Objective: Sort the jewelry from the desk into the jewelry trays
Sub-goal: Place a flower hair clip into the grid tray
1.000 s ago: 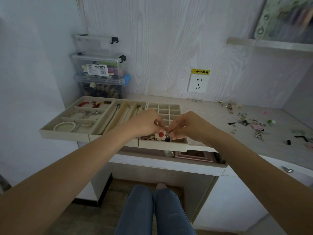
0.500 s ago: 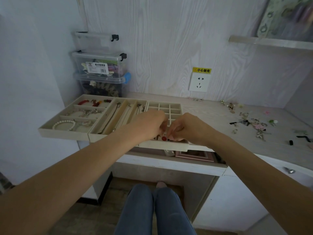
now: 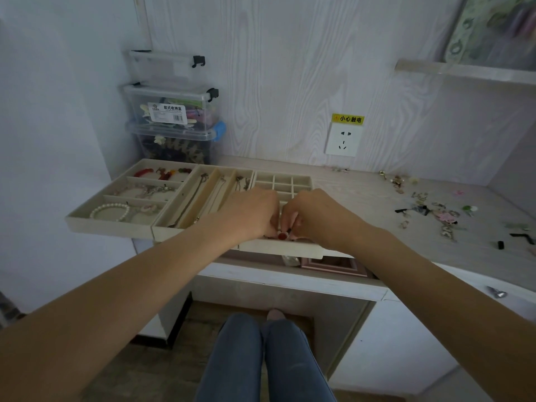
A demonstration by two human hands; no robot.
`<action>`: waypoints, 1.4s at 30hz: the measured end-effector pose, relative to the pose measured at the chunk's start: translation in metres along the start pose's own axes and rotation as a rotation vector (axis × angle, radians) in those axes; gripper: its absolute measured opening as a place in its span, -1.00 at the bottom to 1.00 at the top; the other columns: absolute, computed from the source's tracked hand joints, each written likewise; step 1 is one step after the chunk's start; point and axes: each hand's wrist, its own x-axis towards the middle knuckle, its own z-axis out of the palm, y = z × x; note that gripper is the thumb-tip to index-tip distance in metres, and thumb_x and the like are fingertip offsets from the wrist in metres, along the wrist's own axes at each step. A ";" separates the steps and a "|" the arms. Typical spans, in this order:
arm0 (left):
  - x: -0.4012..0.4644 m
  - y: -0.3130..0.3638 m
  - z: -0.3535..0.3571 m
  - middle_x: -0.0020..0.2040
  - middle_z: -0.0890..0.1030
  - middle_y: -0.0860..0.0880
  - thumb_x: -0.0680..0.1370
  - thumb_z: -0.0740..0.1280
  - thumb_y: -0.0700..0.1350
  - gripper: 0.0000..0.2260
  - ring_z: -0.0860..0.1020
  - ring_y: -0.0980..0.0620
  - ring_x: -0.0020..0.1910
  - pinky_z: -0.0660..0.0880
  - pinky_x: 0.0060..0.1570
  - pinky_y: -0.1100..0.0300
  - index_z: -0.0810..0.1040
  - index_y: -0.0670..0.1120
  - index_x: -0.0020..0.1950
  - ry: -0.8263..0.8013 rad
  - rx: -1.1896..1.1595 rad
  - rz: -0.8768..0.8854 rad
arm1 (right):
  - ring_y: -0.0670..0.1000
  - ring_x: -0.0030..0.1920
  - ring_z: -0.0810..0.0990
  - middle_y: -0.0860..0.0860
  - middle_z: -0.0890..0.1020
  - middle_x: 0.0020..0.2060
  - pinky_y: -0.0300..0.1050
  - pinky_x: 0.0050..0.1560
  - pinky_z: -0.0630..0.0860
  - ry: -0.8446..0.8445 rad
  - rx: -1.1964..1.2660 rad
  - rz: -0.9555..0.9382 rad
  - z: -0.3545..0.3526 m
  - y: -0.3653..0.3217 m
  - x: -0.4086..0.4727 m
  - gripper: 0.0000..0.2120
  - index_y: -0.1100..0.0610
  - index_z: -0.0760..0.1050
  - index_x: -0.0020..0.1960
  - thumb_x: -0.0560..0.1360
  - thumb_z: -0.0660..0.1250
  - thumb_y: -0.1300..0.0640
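Both hands met over the near row of the gridded jewelry tray [image 3: 282, 181], the left hand [image 3: 251, 214] and right hand [image 3: 316, 214] knuckle to knuckle, their fingertips curled down and pinched together on a small flower-shaped piece with a red centre [image 3: 282, 235]. The piece sat directly beneath the fingertips, at the near edge of the tray, equally close to either hand; only its red centre and a sliver of pale petal showed, so its long axis could not be told. Whether it was already seated in a compartment was hidden by the fingers. It looked round, glossy and no wider than a compartment. Beyond the fingertips, the tray's further squares lay open. To the left of the fingers, the long-slot tray [image 3: 203, 195] held chains, and further left the bracelet tray [image 3: 124, 198] held a pearl bracelet [image 3: 109, 212]. Well to the right of the fingers, unsorted jewelry [image 3: 435, 210] remained scattered on the desk [image 3: 362, 198], suggesting the sorting was unfinished.
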 end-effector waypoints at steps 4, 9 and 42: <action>0.000 -0.001 0.001 -0.30 0.56 -0.02 0.47 0.40 -0.07 -0.85 0.56 0.01 -0.24 0.53 -0.18 0.12 0.63 -0.15 -0.12 0.024 -0.035 0.008 | 0.00 -0.07 0.63 0.06 0.69 -0.13 -0.34 -0.12 0.44 -0.043 -0.002 -0.013 0.003 -0.001 0.001 -0.79 0.17 0.66 -0.07 0.44 0.32 0.39; 0.001 -0.002 0.002 -0.10 0.66 -0.04 0.46 0.42 -0.09 -0.85 0.60 0.01 -0.13 0.57 -0.03 0.03 0.67 -0.10 -0.01 -0.003 -0.114 0.019 | -0.05 -0.09 0.64 0.04 0.70 -0.14 -0.38 -0.07 0.45 -0.027 0.081 -0.006 0.003 0.004 -0.004 -0.81 0.16 0.67 -0.07 0.44 0.31 0.34; 0.008 -0.001 0.003 -0.19 0.65 0.01 0.46 0.42 -0.01 -0.84 0.58 0.04 -0.18 0.54 -0.09 0.07 0.69 -0.05 -0.05 -0.053 0.003 -0.012 | -0.11 -0.22 0.59 0.07 0.70 -0.19 -0.41 -0.07 0.41 -0.103 0.263 0.105 -0.002 0.011 0.009 -0.87 0.14 0.61 -0.23 0.30 0.51 0.31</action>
